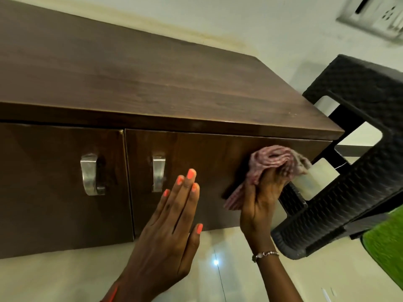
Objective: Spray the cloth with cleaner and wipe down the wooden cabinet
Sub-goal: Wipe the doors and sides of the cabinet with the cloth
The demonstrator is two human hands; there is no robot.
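A dark brown wooden cabinet (135,88) fills the left and middle of the head view, seen from above. It has two front doors, each with a curved metal handle (158,171). My right hand (259,199) grips a bunched pink checked cloth (274,162) and presses it against the upper right corner of the right door. My left hand (172,219) lies flat with fingers spread on the same door, just right of its handle. No spray bottle is in view.
A black woven-pattern plastic chair (357,162) stands close against the cabinet's right end. A green mat (386,243) lies at the right edge. Glossy pale floor tiles (218,269) run below the cabinet. A wall socket plate (375,16) is at top right.
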